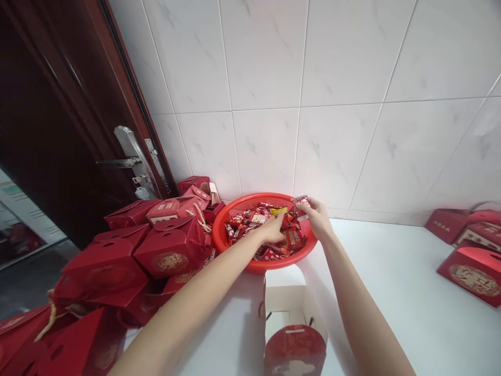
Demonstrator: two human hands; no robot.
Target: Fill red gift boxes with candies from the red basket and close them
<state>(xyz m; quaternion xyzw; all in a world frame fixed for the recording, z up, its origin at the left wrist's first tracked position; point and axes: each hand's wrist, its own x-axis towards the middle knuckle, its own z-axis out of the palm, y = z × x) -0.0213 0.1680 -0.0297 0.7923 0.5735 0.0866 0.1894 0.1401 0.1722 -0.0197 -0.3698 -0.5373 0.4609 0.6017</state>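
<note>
My left hand (273, 228) reaches into a red plastic basket (230, 256) of wrapped candies (270, 254). Its thumb and index finger are apart, and the index fingertip meets a yellow-wrapped candy (277, 211); the other fingers are partly hidden. At the basket's right rim, my right hand (319, 218) is closed on a red-wrapped candy (300, 201), pinched between thumb and fingers. In front of the basket stands an open red gift box (295, 344), white inside, with its flaps up. No candy shows in the part of its inside that I can see.
Several closed red gift boxes (170, 250) with rope handles are piled on the left. More red boxes (475, 274) stand at the right on the white tabletop (387, 277). A tiled wall (266, 151) rises behind, and a dark door (78, 104) with a metal handle is at the left.
</note>
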